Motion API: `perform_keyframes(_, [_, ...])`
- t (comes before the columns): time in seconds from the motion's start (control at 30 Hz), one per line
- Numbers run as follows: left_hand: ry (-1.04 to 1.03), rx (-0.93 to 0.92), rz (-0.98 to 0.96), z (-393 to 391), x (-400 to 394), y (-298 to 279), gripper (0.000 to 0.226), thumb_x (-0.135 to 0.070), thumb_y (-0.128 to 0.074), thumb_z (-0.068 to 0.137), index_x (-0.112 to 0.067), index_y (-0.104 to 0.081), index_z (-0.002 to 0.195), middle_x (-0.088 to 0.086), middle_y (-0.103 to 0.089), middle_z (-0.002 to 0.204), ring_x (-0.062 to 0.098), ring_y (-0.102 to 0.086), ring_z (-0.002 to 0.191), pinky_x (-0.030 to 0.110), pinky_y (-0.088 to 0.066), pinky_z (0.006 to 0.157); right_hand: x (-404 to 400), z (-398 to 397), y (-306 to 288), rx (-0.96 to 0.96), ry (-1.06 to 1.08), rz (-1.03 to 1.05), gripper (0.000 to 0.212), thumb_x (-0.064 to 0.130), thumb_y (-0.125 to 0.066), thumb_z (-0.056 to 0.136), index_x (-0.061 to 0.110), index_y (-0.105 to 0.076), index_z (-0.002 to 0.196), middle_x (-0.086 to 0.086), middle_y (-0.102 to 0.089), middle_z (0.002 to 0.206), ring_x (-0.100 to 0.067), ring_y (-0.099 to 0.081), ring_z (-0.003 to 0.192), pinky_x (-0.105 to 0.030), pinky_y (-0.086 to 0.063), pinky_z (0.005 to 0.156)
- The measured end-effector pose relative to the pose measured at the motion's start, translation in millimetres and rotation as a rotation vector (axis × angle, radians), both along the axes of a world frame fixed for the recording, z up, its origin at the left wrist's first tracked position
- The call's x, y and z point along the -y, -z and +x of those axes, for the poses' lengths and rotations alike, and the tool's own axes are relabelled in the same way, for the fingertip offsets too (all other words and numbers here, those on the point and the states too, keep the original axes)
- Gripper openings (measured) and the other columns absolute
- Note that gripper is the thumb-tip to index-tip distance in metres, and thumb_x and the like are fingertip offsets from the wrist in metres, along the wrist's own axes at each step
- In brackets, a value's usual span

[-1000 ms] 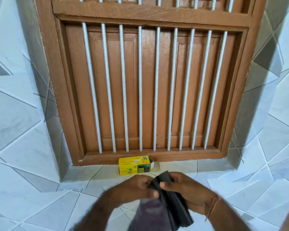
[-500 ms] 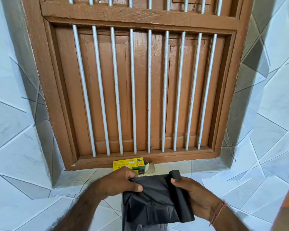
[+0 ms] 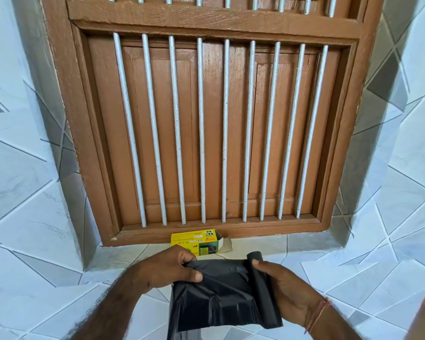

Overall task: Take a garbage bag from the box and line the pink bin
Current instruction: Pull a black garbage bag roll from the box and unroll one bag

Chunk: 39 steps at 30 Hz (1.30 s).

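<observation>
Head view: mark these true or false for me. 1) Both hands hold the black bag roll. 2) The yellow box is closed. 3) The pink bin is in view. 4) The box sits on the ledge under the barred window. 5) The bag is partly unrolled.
1) True: the left hand pinches the bag and the right hand holds the roll.
2) False: the box has its right end flap open.
3) False: no pink bin shows.
4) True: it lies on the ledge below the window.
5) True.
</observation>
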<state>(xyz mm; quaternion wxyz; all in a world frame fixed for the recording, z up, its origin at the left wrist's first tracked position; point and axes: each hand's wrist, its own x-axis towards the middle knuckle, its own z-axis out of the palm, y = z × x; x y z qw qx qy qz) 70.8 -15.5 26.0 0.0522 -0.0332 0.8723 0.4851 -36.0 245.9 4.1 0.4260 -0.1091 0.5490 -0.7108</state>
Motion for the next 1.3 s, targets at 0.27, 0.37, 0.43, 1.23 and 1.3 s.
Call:
perform_keyframes(0.27, [0.042,0.106,-0.075,4.0,18.3,4.1,0.040,-0.052,-0.081,0.062,-0.016,-0.072,0.076,0.001,-0.061,0.074,0.012,-0.055,0.074,0.030,-0.040,0.070,-0.6,-5.8,1.2,-0.075,-0.002,-0.038,0.034,0.013,-0.072,0.060,0.002,-0.073,0.092,-0.023,-0.068,0.098,-0.033,-0.065,0.085,-0.041,-0.050,0.086])
perform_keyframes(0.37, [0.046,0.122,-0.062,4.3,22.3,5.1,0.055,-0.063,-0.080,0.056,-0.013,-0.073,0.078,-0.001,-0.063,0.076,0.011,-0.056,0.075,0.029,-0.041,0.072,-0.9,-6.0,-0.6,-0.055,-0.012,-0.069,0.024,0.014,-0.068,0.058,0.006,-0.074,0.081,-0.019,-0.069,0.088,-0.030,-0.065,0.078,-0.039,-0.049,0.081])
perform_keyframes(0.43, [0.051,0.137,-0.029,4.6,16.6,1.6,0.052,-0.065,-0.079,0.055,-0.018,-0.073,0.077,-0.007,-0.064,0.073,0.007,-0.056,0.073,0.024,-0.042,0.070,-0.8,-4.7,-3.0,-0.032,-0.031,-0.086,0.018,0.014,-0.063,0.062,0.008,-0.075,0.073,-0.017,-0.070,0.082,-0.029,-0.067,0.072,-0.038,-0.050,0.077])
perform_keyframes(1.23, [0.019,0.003,0.074,-19.6,-28.2,-0.3,0.016,-0.015,-0.067,0.088,-0.018,-0.066,0.073,-0.007,-0.060,0.065,0.002,-0.049,0.060,0.013,-0.037,0.056,4.9,0.7,2.6,-0.138,-0.069,-0.084,0.046,0.006,-0.069,0.074,-0.008,-0.061,0.117,-0.035,-0.057,0.126,-0.042,-0.059,0.111,-0.054,-0.040,0.108])
perform_keyframes(1.3, [0.016,0.004,0.069,-17.7,-31.9,-0.1,0.016,-0.019,-0.067,0.088,-0.018,-0.066,0.072,-0.008,-0.059,0.064,0.003,-0.049,0.060,0.014,-0.036,0.055,7.8,1.8,1.3,-0.212,-0.073,-0.064,0.043,0.005,-0.069,0.076,-0.006,-0.061,0.117,-0.032,-0.060,0.124,-0.044,-0.059,0.114,-0.054,-0.040,0.107])
